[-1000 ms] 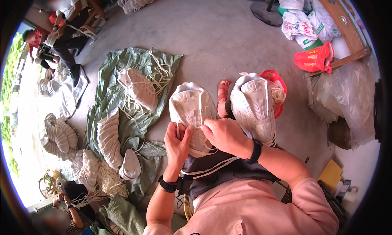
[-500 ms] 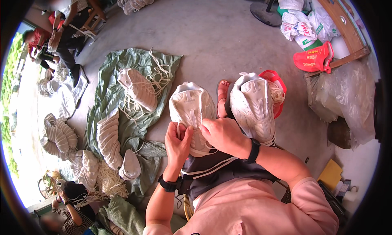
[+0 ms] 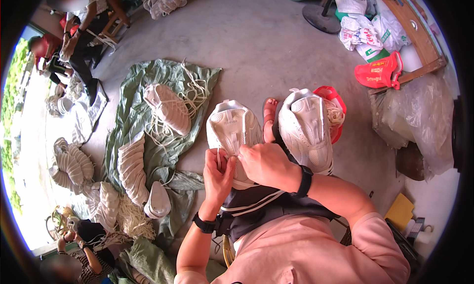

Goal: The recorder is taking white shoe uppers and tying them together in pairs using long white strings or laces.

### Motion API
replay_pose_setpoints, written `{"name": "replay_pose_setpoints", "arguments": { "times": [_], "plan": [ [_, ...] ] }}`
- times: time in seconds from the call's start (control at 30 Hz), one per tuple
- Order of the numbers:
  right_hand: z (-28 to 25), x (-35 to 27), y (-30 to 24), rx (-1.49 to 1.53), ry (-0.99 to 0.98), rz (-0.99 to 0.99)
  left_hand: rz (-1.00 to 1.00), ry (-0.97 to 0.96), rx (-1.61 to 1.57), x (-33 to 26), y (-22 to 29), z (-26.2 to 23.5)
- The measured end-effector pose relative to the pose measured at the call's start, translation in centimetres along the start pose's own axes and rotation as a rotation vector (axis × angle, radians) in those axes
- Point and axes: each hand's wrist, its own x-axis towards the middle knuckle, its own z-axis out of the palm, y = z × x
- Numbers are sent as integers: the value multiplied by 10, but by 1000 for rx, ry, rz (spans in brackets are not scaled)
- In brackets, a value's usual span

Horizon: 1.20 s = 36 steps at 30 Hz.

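A white sneaker upper (image 3: 232, 123) lies across my left thigh, with its tongue up. My left hand (image 3: 218, 178) pinches a white shoelace (image 3: 218, 156) at the shoe's lower left side. Close beside it, my right hand (image 3: 269, 165) is closed at the middle of the shoe, its fingertips pressed together near the lacing. What those fingertips grip is too small to make out, and my hands cover part of the shoe's front. A second white sneaker (image 3: 303, 123) rests on my right thigh, untouched.
A green tarp (image 3: 133, 94) to the left bears a stack of nested shoe uppers (image 3: 168, 108) and loose laces (image 3: 195, 91). More stacks lie beyond. A red bag (image 3: 338, 128) with laces stands behind the second shoe. Co-workers (image 3: 81, 34) sit at the far left and lower left.
My right hand has shifted slightly left, bringing its fingertips nearer my left hand. The shoe on my left thigh has barely moved.
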Motion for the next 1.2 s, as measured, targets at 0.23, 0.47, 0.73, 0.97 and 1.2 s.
{"name": "replay_pose_setpoints", "arguments": {
  "times": [0.23, 0.47, 0.73, 0.97, 1.2],
  "plan": [
    [-7, 1, -7, -14, -14, 8, 78, -44, 180, -1, 4, -9],
    [-13, -9, 5, -35, 31, 76, 239, -48, 329, 3, 11, -12],
    [-9, -12, 16, -11, 31, 44, 349, -141, 460, 8, 10, -18],
    [-8, -9, 18, 48, 7, 32, 94, -6, 125, -4, -2, -12],
    [-8, -9, 20, 56, -12, 46, 130, -103, 191, -3, 1, -12]
  ]
}}
